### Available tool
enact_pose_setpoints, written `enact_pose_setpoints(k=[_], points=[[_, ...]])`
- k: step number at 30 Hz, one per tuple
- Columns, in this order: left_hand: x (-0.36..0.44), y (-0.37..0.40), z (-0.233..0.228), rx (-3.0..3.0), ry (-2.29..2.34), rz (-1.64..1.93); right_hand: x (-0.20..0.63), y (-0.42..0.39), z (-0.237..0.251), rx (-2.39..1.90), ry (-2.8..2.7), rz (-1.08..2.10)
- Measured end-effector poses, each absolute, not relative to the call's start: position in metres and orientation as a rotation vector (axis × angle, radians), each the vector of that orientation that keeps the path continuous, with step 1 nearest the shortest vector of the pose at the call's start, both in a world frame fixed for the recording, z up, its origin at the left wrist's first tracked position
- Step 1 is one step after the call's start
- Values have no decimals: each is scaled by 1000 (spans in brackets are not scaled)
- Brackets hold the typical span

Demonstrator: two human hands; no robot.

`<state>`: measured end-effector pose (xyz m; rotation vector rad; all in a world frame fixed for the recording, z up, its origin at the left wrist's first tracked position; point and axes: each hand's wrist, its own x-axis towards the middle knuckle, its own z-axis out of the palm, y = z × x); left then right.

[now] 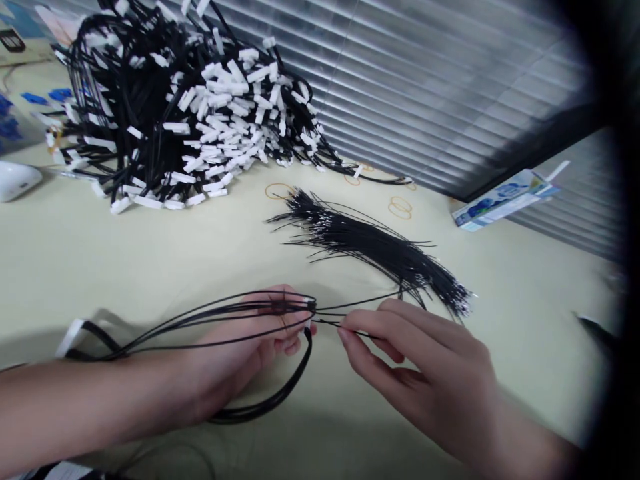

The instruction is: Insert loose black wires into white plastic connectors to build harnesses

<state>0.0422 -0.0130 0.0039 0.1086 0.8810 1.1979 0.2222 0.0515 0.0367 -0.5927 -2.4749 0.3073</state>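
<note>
My left hand [280,327] is closed on a wire harness [200,317] of several thin black wires, near a small white connector at its fingertips. The harness runs back over my left forearm to a white connector [73,337], and a thicker black loop hangs below the hand. To its right, my right hand [420,367] pinches a thin black wire [367,333] between thumb and forefinger, close to the connector end. Just beyond both hands lies a bundle of loose black wires [370,247] with shiny metal tips.
A large heap of black cables with white connectors [220,113] fills the back left. Rubber bands [400,208] lie near the blinds [425,80]. A blue and white box [505,199] stands at the back right. A white rounded object [17,180] sits at the left edge.
</note>
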Motion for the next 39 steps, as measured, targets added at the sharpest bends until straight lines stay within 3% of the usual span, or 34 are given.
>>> enact_pose_setpoints(k=[16, 39], points=[[43, -12, 5, 218, 872, 1199, 222, 52, 35, -462, -2582, 27], [41, -17, -13, 311, 794, 1205, 201, 50, 46, -470, -2612, 14]])
